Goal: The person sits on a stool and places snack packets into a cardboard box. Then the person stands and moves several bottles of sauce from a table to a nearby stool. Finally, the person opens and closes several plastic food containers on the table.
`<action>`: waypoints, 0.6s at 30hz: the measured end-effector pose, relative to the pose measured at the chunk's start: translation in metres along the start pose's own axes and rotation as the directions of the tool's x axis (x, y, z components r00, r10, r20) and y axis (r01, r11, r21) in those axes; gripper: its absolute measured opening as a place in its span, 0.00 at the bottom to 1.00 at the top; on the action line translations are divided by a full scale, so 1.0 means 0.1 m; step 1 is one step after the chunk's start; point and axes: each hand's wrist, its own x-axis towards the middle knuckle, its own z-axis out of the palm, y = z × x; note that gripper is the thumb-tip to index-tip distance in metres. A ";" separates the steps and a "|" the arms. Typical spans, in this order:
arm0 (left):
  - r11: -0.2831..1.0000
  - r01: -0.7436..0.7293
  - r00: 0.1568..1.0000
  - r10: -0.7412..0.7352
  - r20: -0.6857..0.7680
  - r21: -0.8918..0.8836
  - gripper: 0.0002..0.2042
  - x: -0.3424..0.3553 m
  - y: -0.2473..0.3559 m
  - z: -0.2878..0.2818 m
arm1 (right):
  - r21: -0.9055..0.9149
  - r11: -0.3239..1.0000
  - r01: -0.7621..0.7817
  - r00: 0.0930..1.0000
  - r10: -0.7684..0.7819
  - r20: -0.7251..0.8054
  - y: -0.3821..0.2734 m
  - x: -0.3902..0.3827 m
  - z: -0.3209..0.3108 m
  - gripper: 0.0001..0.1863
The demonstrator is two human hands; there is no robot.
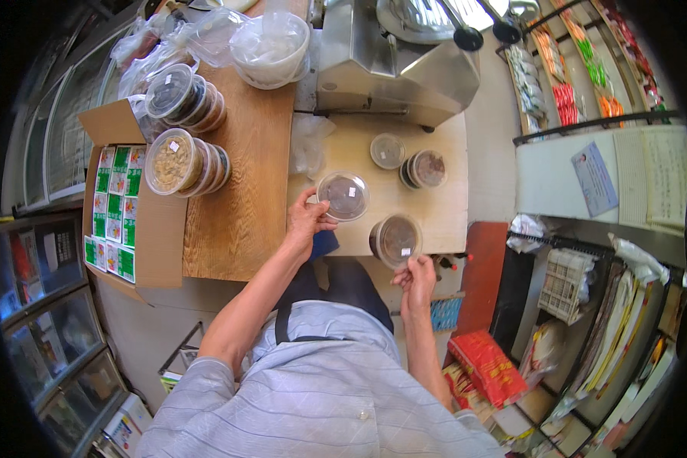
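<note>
My left hand [311, 219] grips the edge of a round clear plastic lid [346, 191] with a small white label; I cannot tell if a tub is under it. My right hand [417, 280] has its fingers pinched at the near rim of a round plastic tub [395, 235]. This tub has a clear lid, a white label and dark brown contents. It is at the near edge of the pale tabletop [351, 240]. Beyond it are more lidded tubs [427, 169] with dark contents and a smaller round container [388, 151].
Two stacks of filled tubs, one topped by a tan-filled tub [173, 162], stand on the wooden table [237, 237]. To their left is an open cardboard box [160, 252] of green-and-white packets. A metal machine [397, 84] stands at the back. Shelves [588, 305] line the right.
</note>
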 end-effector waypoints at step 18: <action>0.997 -0.070 0.958 0.064 -0.278 -0.015 0.26 2.17 -0.60 0.46 | -0.355 0.929 -0.104 0.991 0.127 0.042 -0.26 0.28 -0.36 0.15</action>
